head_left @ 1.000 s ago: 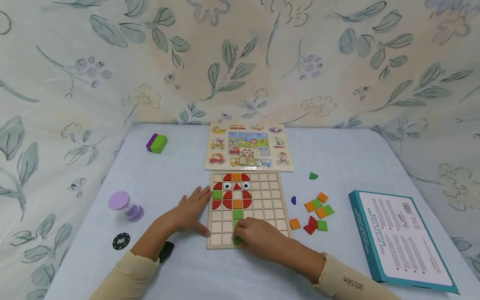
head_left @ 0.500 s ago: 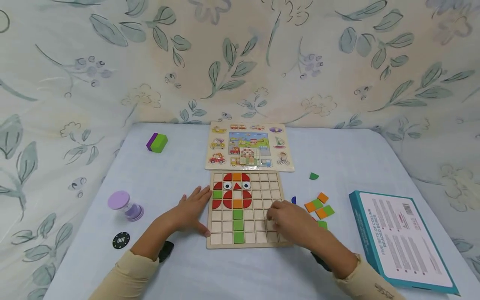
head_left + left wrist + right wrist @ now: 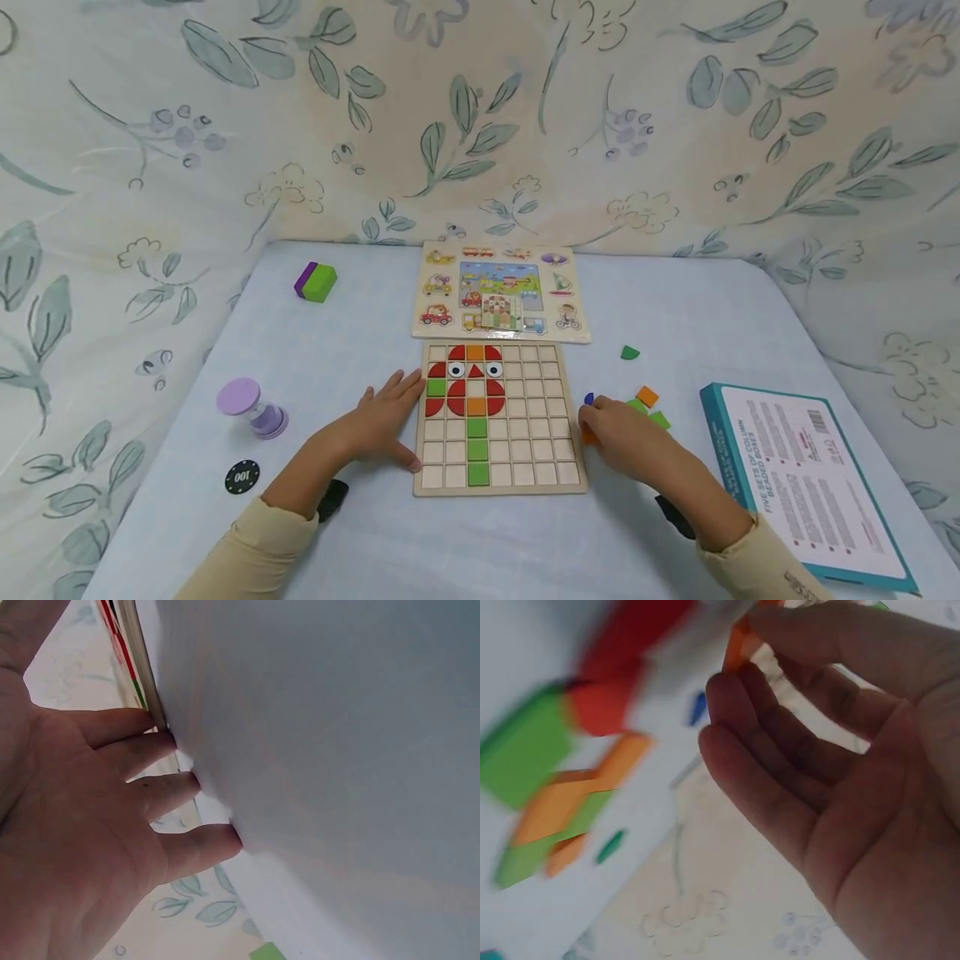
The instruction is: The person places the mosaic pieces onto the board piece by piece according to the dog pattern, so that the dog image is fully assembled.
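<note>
My left hand point(image 3: 378, 429) rests with spread fingers against the left edge of a wooden grid board point(image 3: 543, 429). On the board, red, orange and green pieces and two eye tiles form a figure, with a column of green square tiles point(image 3: 477, 450) running down to the bottom row. Just right of the board, my right hand point(image 3: 626, 440) pinches an orange square tile point(image 3: 739, 646) between thumb and fingers. Close by lie a blue half-circle piece point(image 3: 588, 399), orange and green tiles point(image 3: 551, 810) and red pieces point(image 3: 607, 701). In the head view the hand hides several of these.
Behind the board lies a picture puzzle point(image 3: 555, 329) with a small pattern card point(image 3: 500, 311) on it. A teal-and-white box point(image 3: 817, 483) lies at right. At left are a purple-capped timer point(image 3: 255, 408), a black chip point(image 3: 242, 477) and a green-purple block point(image 3: 319, 283).
My right hand has left the bottom green tile in the column and moved right, off the board, to the loose pieces, where it now pinches an orange tile. My left hand stays put.
</note>
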